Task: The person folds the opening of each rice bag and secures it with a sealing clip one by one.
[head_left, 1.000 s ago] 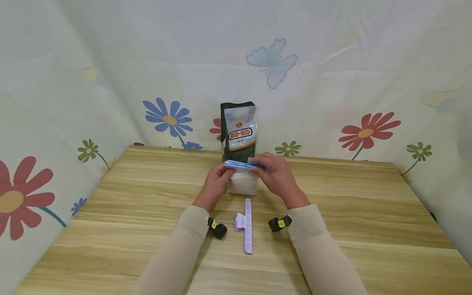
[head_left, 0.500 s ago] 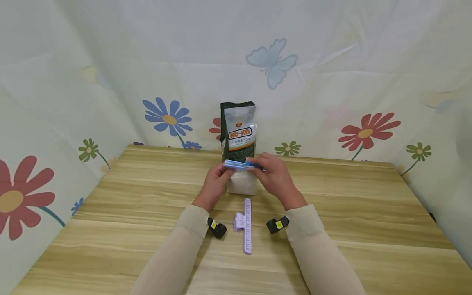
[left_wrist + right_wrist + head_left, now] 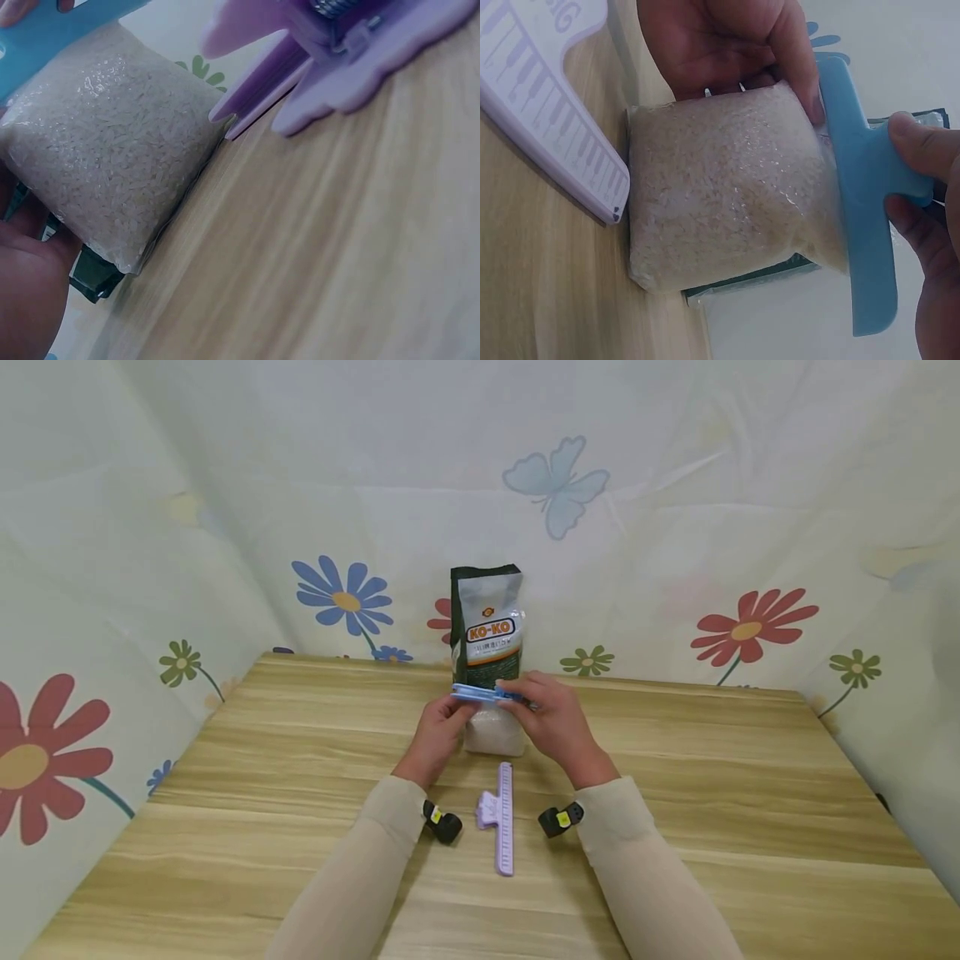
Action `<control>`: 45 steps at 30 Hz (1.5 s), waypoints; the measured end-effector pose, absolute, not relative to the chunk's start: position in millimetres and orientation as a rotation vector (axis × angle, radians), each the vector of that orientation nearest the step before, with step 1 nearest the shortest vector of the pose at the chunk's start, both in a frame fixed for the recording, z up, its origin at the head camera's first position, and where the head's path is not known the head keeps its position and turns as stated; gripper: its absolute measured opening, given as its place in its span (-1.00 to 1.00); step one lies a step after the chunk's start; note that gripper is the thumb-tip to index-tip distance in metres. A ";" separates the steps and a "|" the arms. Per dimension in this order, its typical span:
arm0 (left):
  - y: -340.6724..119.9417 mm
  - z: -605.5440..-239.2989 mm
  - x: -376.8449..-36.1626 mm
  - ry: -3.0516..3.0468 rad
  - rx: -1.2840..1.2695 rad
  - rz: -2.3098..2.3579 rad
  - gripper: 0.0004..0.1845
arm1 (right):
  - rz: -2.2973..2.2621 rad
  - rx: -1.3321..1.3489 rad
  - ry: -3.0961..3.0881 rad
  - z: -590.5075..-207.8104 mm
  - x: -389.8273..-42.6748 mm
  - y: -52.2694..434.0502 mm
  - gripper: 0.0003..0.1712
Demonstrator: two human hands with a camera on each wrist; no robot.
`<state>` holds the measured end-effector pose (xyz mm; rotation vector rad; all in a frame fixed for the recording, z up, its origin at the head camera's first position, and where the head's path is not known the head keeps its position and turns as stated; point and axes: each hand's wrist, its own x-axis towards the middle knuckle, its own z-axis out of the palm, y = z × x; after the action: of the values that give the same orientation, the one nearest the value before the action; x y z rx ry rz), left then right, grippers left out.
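Observation:
A clear plastic bag of rice stands upright on the table. My left hand grips its left edge, fingers behind and thumb in front, beside the end of a blue bag clip. The clip's long bar lies across the narrowed neck of the bag. With thumb and fingers, my right hand pinches the clip's handle from the right. Behind the rice rises a dark green and silver packet printed KO-KO, its lower part hidden. The left wrist view shows rice below the clip.
On the wooden table, between my forearms, lies a purple bag clip with a piano-key pattern, close to the bag's base. Flowered cloth hangs right behind the table's back edge.
My right hand has moved slightly left, with the blue clip's handle shifting left too. The left hand, rice bag and purple clip have stayed nearly in place.

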<state>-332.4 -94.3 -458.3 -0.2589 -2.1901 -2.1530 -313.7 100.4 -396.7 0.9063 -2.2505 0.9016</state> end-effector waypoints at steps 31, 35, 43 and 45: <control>-92.1 -457.8 -335.2 -2.186 -0.256 -2.160 -0.70 | 0.913 0.922 -2.182 -404.4 -316.3 91.2 -0.66; -92.2 -459.0 -335.6 -2.182 -0.265 -2.153 -0.70 | 0.907 0.930 -2.191 -404.3 -315.9 91.3 -0.65; -94.0 -462.5 -337.0 -2.196 -0.287 -2.141 -0.63 | 0.854 0.909 -2.237 -403.8 -315.4 92.2 -0.56; -93.8 -463.2 -337.4 -2.209 -0.291 -2.126 -0.61 | 0.841 0.890 -2.263 -403.5 -316.0 95.0 -0.53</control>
<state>-337.4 -93.8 -463.2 -0.2914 -2.2088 -2.1261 -316.0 95.0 -403.5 0.8904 -2.2628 0.8407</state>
